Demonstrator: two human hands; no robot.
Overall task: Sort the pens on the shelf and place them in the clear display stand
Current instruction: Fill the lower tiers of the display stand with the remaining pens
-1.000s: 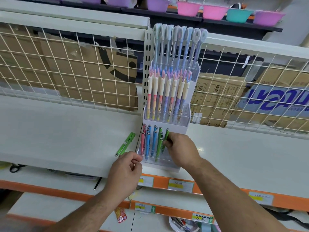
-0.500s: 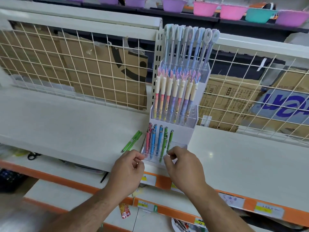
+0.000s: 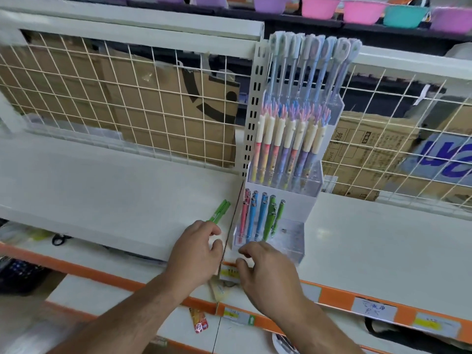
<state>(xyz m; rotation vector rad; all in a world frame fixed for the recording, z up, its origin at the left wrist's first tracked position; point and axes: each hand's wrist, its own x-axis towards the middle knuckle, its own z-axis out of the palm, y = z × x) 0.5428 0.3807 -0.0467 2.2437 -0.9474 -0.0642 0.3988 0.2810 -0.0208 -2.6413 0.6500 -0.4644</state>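
Dropping lower, my right hand (image 3: 268, 274) is seemingly bracing the clear tiered acrylic stand (image 3: 293, 238), grip unclear, as my slack, empty left hand (image 3: 194, 254) is nearing two green pens (image 3: 220, 212).

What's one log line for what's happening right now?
left hand: beside stand | right hand: at stand front | green pens: loose on shelf

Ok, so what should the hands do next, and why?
Probably the left hand should pick up the green pens lying loose on the shelf right by its fingers, then slot them into the front row of the stand. They look like the only pens outside it, and that row has room on its right side.
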